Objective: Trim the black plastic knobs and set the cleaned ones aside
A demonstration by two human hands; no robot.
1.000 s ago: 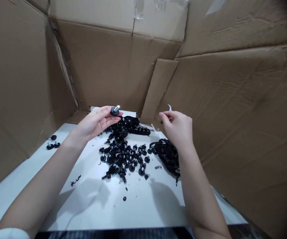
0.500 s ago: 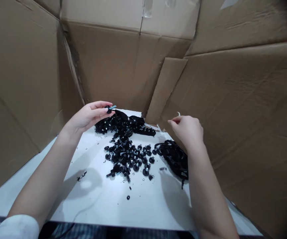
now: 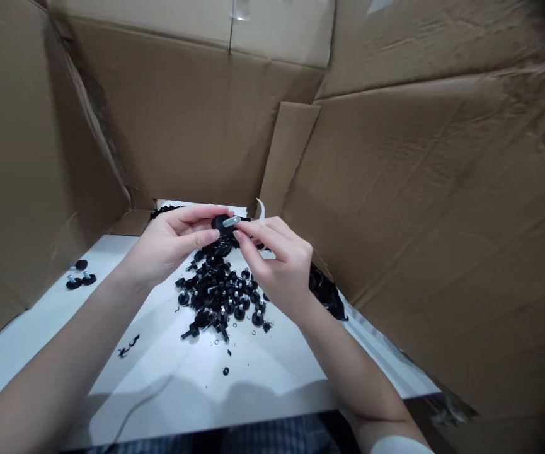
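My left hand (image 3: 172,243) is closed, gripping a levelling foot (image 3: 218,224) with a round black base and a bare metal threaded stud pointing right. My right hand (image 3: 276,258) is pinched, its fingertips close to the end of that stud. A thin white curved strip (image 3: 261,210) sticks up from behind the right fingers; its lower part is hidden. Whether the right fingertips touch the stud I cannot tell. Below both hands lies a pile of similar black feet (image 3: 215,290) with metal studs, heaped on the white table (image 3: 159,391).
A few separate black feet (image 3: 81,281) lie on the left. Black scraps (image 3: 129,347) and small rings (image 3: 225,371) are scattered near the front. A shiny black bundle (image 3: 326,293) sits behind my right forearm. Tall cardboard walls (image 3: 196,113) enclose the back and both sides.
My right hand has moved left and come together with my left hand at the levelling foot. The view has shifted, showing separate feet on the left.
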